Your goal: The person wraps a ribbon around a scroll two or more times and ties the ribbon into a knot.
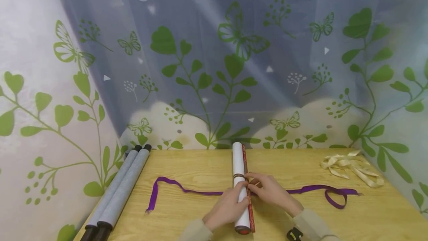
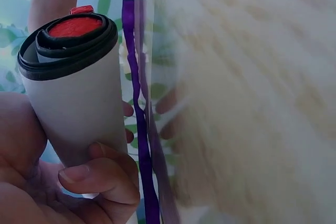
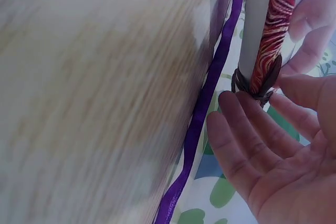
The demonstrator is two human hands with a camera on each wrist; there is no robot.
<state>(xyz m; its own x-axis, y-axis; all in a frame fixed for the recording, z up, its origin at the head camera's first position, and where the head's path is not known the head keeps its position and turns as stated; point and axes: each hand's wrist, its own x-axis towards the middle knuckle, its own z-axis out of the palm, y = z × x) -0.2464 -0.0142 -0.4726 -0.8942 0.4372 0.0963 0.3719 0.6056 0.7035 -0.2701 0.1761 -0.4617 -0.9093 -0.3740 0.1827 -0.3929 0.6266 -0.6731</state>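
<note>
A white rolled-up scroll lies lengthwise on the table, with a red patterned strip along its right side. Its near end, seen in the left wrist view, has black edging coiled around a red core. Around the middle of the roll runs a dark cord, knotted beside the strip. My left hand grips the roll's lower half, thumb on the near side. With thumb and fingertips, my right hand pinches the cord at the knot. Beneath the roll passes a purple ribbon, stretching out to both sides.
Two grey-blue rolls with dark ends lie side by side along the table's left edge. A loose heap of cream ribbon sits at the far right. Behind the wooden table hangs a leaf-and-butterfly curtain.
</note>
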